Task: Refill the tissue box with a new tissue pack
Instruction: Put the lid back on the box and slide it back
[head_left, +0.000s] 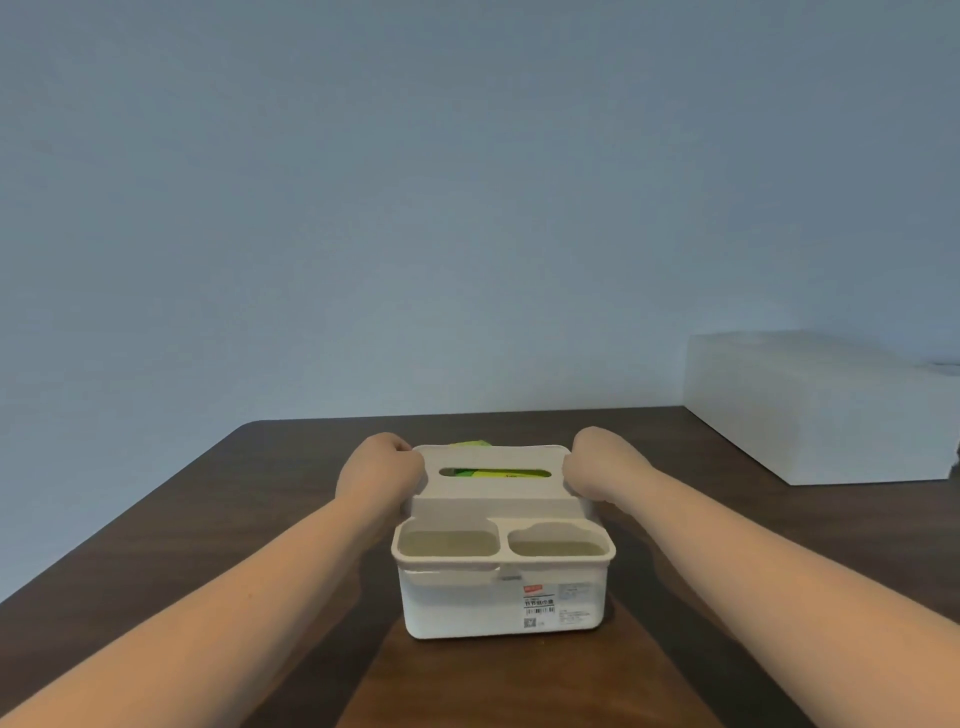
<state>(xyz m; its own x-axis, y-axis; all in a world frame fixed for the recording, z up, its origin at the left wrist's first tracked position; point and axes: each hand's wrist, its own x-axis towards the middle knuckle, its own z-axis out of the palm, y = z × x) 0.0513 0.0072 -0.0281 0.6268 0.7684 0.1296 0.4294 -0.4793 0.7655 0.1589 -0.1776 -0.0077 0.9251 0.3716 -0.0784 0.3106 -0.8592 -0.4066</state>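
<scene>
A white plastic tissue box (498, 603) with two open front compartments stands in the middle of the dark wooden table (234, 519). Its lid (493, 486) has an oval slot. Green tissue pack wrapping (485, 474) shows through the slot and over the lid's back edge. My left hand (382, 475) grips the lid's left end. My right hand (597, 462) grips the lid's right end. The fingers of both hands curl around the lid's edges.
A large white rectangular box (821, 410) sits at the table's back right. A plain blue-grey wall (415, 208) rises behind the table's far edge. A label sticker (540, 605) is on the tissue box's front.
</scene>
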